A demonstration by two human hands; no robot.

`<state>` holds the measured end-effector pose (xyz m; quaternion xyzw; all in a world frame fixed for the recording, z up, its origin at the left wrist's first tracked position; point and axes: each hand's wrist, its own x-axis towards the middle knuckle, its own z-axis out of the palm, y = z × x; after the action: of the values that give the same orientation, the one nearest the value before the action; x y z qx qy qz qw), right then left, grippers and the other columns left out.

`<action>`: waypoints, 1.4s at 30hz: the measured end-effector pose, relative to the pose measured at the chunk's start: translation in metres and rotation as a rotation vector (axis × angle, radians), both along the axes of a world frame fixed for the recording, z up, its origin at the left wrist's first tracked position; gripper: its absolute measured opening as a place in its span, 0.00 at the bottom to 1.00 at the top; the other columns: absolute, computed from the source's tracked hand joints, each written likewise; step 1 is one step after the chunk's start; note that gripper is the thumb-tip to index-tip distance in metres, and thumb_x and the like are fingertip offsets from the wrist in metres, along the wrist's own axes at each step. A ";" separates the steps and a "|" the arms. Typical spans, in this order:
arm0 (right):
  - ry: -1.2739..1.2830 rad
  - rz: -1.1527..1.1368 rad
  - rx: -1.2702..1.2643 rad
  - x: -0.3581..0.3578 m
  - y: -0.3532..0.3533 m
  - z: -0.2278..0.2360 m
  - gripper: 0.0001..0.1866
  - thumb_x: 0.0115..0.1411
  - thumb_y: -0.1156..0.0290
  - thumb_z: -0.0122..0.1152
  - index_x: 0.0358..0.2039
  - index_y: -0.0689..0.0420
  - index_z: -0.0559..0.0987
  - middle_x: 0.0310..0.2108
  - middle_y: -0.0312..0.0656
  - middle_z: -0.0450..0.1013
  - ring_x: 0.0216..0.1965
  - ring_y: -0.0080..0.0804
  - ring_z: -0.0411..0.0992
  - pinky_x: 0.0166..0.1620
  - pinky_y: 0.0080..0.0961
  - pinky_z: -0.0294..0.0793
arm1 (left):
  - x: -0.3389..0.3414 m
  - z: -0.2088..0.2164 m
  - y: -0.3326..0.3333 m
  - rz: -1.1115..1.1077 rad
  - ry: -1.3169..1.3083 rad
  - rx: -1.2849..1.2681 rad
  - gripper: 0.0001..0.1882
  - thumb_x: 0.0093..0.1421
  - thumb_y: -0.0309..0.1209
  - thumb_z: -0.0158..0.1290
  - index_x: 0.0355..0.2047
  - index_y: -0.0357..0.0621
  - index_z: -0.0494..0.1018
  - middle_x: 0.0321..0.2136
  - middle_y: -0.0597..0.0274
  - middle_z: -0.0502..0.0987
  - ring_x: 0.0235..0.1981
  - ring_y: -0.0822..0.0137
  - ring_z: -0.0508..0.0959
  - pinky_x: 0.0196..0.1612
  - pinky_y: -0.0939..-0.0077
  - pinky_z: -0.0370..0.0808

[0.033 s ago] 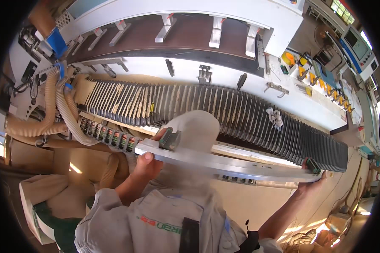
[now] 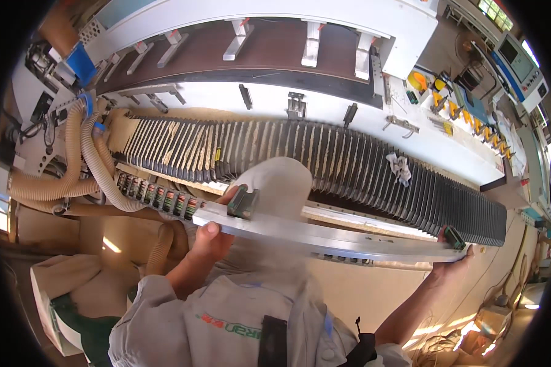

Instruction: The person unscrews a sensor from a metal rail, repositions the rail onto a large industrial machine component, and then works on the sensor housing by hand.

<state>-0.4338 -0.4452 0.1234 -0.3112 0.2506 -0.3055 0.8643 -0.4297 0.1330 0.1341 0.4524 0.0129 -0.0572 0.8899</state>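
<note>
A long silver metal bar [image 2: 343, 241] lies crosswise in front of my body, held at both ends. My left hand [image 2: 212, 241] is closed round its left end, thumb on the near face and fingers behind. My right hand [image 2: 452, 268] grips the far right end from below and the side. Two dark green blocks sit on the bar: one block [image 2: 243, 202] by my left fingers, the other block [image 2: 453, 237] beside my right hand. A smeared, pale grey rounded shape [image 2: 278, 183] partly covers the bar's middle.
Beyond the bar runs a dark ribbed bellows cover [image 2: 275, 140] strewn with sawdust, with a crumpled white cloth [image 2: 399, 169] on it. Ribbed hoses [image 2: 73, 147] and a cable chain [image 2: 153, 194] are at left. A white machine frame [image 2: 263, 92] spans the back; a control panel [image 2: 519, 67] stands far right.
Almost nothing differs. The bar and the left hand have shifted very slightly to the left in the picture, and both hands keep their hold.
</note>
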 end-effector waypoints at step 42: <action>0.363 0.054 -0.066 0.496 0.237 -0.191 0.30 0.65 0.47 0.45 0.60 0.52 0.73 0.59 0.47 0.72 0.59 0.53 0.69 0.62 0.64 0.66 | 0.508 -0.272 0.216 0.121 0.151 -0.078 0.41 0.56 0.28 0.68 0.68 0.34 0.63 0.51 0.64 0.78 0.48 0.75 0.77 0.50 0.79 0.74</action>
<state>0.0624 -0.2079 -0.0677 -0.3961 0.3840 -0.2288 0.8021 0.0780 0.3490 -0.1378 0.4100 0.1052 -0.0378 0.9052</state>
